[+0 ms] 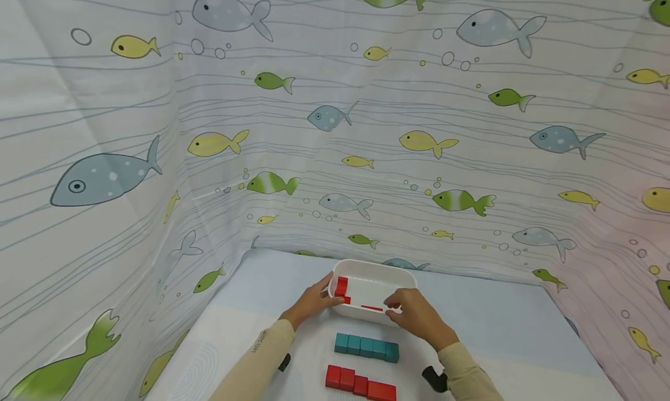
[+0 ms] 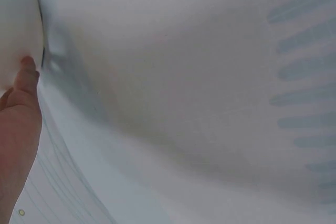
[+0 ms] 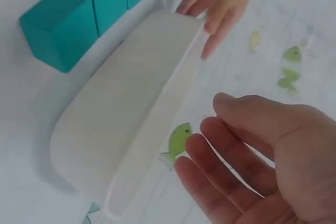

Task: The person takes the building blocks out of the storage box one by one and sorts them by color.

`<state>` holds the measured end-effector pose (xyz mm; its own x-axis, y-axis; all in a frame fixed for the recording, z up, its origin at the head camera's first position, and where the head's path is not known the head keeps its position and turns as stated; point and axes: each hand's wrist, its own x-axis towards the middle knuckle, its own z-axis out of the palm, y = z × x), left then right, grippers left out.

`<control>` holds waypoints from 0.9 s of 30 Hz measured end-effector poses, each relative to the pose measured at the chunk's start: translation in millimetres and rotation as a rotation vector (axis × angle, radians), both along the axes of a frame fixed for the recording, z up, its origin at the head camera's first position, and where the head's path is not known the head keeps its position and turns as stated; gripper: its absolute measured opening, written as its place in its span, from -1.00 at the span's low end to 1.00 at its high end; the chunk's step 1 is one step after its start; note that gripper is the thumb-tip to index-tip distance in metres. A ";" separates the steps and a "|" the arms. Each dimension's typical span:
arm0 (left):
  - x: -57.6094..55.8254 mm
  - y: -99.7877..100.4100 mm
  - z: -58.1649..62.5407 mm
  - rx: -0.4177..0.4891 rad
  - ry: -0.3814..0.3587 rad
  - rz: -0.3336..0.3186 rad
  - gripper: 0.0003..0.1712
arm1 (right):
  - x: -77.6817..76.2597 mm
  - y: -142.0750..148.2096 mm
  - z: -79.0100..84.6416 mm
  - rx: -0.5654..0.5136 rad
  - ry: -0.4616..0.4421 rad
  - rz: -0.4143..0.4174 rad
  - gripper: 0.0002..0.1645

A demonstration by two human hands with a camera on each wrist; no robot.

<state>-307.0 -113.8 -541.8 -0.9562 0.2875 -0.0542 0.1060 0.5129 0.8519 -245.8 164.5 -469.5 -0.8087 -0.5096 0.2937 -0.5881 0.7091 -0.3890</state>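
A white plastic bin [image 1: 361, 313] stands on the table with red blocks [image 1: 341, 286] at its left end. More red [image 1: 371, 308] shows as a thin strip just behind its front rim. My left hand [image 1: 310, 303] grips the bin's left end, its thumb near the front rim. Only part of that hand [image 2: 22, 103] appears in the left wrist view, against the pale bin wall. Over the bin's front right part hovers my right hand [image 1: 416, 316]. In the right wrist view its fingers [image 3: 210, 166] are loosely bent, apart from the thumb, with nothing between them.
On the near side of the bin lies a row of teal blocks [image 1: 366, 347]. Closer still is a row of red blocks [image 1: 360, 381]. Black attachments [image 1: 434, 379] show beside both forearms. Fish-printed curtains [image 1: 335, 156] surround the table [image 1: 487, 325] at the back and sides.
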 end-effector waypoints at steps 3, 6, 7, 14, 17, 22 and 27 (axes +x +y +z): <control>-0.1 -1.3 -0.9 0.001 -0.005 0.003 0.01 | -16.2 -4.0 -3.7 0.010 0.008 -0.009 -0.79; -1.1 -2.0 -3.2 -0.010 0.004 0.001 0.01 | -29.8 -9.1 -9.9 0.005 -0.015 -0.010 -0.78; -1.5 -2.2 -4.0 -0.013 0.010 -0.001 0.01 | -34.3 -10.8 -12.7 0.002 -0.031 -0.008 -0.77; -2.9 -1.9 -5.6 -0.013 0.023 0.008 0.02 | -61.1 -17.9 -33.2 -0.008 -0.149 0.028 -0.75; -2.1 -1.5 -4.7 -0.018 0.010 0.024 0.04 | -70.0 -18.7 -38.5 -0.004 -0.189 0.047 -0.76; -0.5 -0.3 -2.6 -0.017 -0.002 0.023 0.02 | -80.0 -17.5 -46.4 0.019 -0.311 0.067 -0.80; -3.5 1.0 -4.5 -0.034 0.015 0.011 0.02 | -83.4 -14.9 -55.9 0.020 -0.398 0.018 -0.78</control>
<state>-310.5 -112.8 -546.3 -0.9602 0.2750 -0.0490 0.1131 0.5430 0.8321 -329.2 149.6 -525.4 -0.8483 -0.5271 -0.0514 -0.4063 0.7100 -0.5751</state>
